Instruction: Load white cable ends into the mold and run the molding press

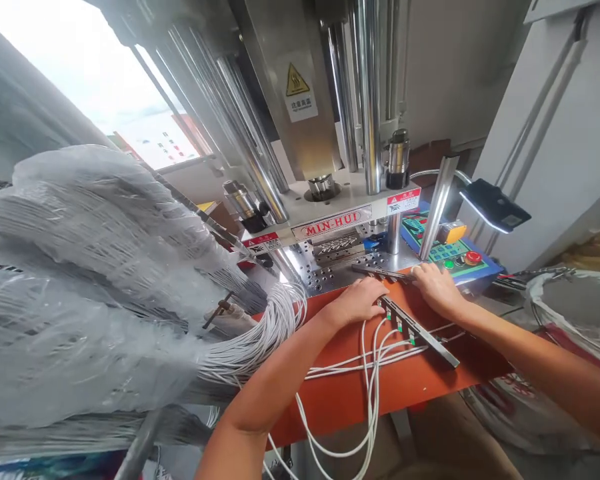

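My left hand [360, 300] rests on the orange work board [350, 393], fingers curled at the near end of a long grey metal fixture bar [420, 332] that holds several white cables with green ends [397, 325]. My right hand [437, 288] lies on the board's far edge, fingers closed on a second dark metal bar [380, 272] lying in front of the machine's mould plate [337, 250]. The white cables [375, 380] run from the bar and hang over the board's front edge.
A vertical moulding machine [330, 220] with chrome columns stands behind the board. Its control panel [453, 257] with a red button is at right, beside a lamp [495, 205]. Plastic-wrapped bundles of white cable [95, 280] fill the left. A bin [575, 300] sits at right.
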Available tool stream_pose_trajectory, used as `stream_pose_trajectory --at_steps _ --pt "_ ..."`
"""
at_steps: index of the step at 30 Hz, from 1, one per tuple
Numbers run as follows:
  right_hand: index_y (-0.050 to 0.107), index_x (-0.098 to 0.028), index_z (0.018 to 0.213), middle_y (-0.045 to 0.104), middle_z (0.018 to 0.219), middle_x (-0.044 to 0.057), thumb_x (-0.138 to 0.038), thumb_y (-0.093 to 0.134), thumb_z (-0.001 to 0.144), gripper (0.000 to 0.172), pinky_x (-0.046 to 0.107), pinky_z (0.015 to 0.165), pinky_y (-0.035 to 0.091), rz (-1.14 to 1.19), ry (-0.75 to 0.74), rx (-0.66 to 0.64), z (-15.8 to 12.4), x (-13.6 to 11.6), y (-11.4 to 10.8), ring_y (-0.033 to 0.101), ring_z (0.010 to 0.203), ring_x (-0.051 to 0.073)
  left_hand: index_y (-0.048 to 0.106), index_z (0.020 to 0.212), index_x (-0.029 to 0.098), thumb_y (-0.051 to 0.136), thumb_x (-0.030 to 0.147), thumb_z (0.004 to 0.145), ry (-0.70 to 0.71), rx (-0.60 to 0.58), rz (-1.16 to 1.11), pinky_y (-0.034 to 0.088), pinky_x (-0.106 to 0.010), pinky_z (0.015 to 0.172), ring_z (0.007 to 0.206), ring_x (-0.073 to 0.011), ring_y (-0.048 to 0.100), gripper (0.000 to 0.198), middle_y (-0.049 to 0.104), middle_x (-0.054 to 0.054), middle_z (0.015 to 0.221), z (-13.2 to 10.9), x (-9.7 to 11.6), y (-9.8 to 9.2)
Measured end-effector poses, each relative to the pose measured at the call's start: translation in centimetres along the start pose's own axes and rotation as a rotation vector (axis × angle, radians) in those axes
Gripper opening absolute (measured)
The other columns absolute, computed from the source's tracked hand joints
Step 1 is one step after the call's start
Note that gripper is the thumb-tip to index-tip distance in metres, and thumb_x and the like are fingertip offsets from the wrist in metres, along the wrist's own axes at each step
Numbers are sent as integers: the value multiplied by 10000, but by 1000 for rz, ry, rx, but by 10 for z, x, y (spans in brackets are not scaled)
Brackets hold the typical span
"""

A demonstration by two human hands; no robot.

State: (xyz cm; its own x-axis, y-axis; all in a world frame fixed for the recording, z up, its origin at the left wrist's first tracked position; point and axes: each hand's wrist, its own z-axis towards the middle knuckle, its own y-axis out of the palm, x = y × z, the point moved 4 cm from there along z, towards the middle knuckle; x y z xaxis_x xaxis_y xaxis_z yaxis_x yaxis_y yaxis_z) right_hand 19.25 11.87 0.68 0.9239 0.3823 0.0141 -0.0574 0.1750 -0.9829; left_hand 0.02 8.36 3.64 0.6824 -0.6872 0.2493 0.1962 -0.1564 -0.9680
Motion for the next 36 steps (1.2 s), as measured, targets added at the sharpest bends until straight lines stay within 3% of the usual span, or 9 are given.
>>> stream_pose_trajectory --at_steps 2,4,6,10,15,19,24,29,36 --pt "509 -177 1196 597 1134 124 -292 458 924 299 389 751 402 110 -19 -3 -15 -6 -9 525 1031 297 622 1037 183 650 310 819 76 5 -6 426 -358 920 1040 -238 537 254 628 -79 1048 1 -1 0" --pt "361 -202 1384 574 1232 122 -362 522 888 545 413 816 421 236 -121 28 -38 -18 -21 517 1106 302 628 1031 170 639 307 829 157 -5 -10 415 -354 919 1003 -233 539 244 639 -84 1006 2 -3 0" --pt "275 -217 1447 590 1226 115 -394 595 828 719 421 845 435 279 -208 45 -65 -33 -28 535 1109 306 629 1067 161 636 310 832 226 -13 -12 404 -352 928 982 -229 540 279 651 -89 996 5 -5 2" --pt "415 -188 1347 670 917 81 -260 598 798 584 367 666 470 182 -153 16 -100 -54 -19 619 844 276 634 1107 128 658 319 808 287 33 -15 403 -352 928 967 -231 540 356 667 -106 999 8 -10 6" --pt "461 -157 1290 662 923 99 -150 481 849 442 350 676 474 189 -176 111 -97 -55 -13 606 843 251 665 1048 142 663 352 800 234 122 -48 416 -347 896 882 -211 545 325 685 -71 904 -2 -15 7" --pt "534 -207 1210 645 1080 96 -197 505 868 343 382 800 447 268 -247 116 -61 -40 -19 572 982 256 667 1056 180 674 314 790 119 230 -92 430 -332 887 856 -187 559 298 691 -43 905 -11 -31 -4" --pt "614 -207 972 644 1055 89 -218 487 890 152 374 750 405 229 -383 108 33 -38 -26 547 950 250 677 1060 183 732 223 721 -164 480 -57 465 -344 893 957 -207 554 345 704 -50 982 -15 -83 -31" --pt "637 -206 1075 655 1042 99 -198 515 852 254 397 810 423 315 -464 89 125 -58 -23 557 1004 262 696 1057 172 753 192 689 -451 601 -76 467 -365 938 1027 -220 579 374 709 -71 1031 -21 -141 -48" --pt "617 -260 1208 679 1098 78 -286 587 790 419 429 889 470 415 -525 170 196 -76 -10 590 1046 280 693 1016 165 737 257 712 -692 676 -148 490 -382 899 982 -243 632 321 702 -80 1028 -28 -186 -51"
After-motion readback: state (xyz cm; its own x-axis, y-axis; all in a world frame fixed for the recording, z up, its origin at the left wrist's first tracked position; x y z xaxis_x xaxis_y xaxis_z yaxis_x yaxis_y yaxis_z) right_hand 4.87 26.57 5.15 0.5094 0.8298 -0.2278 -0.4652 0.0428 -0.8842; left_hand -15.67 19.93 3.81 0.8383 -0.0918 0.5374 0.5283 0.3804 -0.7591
